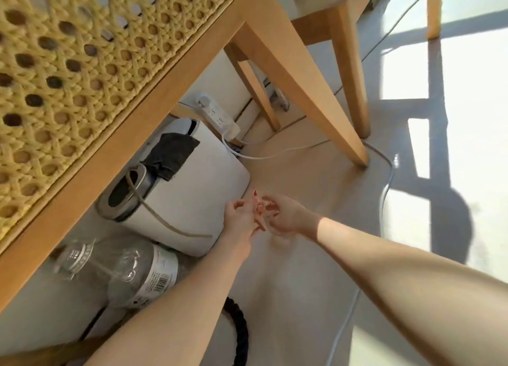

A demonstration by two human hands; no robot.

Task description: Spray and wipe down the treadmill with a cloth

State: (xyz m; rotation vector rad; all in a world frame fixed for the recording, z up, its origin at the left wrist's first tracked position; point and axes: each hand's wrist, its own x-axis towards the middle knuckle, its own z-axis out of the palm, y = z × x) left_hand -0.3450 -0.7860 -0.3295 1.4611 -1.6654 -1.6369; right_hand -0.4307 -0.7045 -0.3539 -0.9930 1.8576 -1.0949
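Head camera shows the dark grey cloth [170, 156] left of centre, draped over the top of a white machine [198, 189] that sits on the floor beneath a wooden chair [275, 63], whose woven cane seat fills the upper left. A beige cord [165, 222] runs from the machine's dark oval opening across its white side. Just right of the machine, at frame centre, the left hand [237, 218] and right hand [286, 214] meet with curled fingers touching. Blur hides whether either pinches anything, so I cannot tell their grip. Both are apart from the cloth. At lower left a clear bottle [123, 269] with a barcode label lies on its side. A white power strip [220, 118] lies behind the machine, and a white cable [385, 192] trails over the sunlit floor at right.
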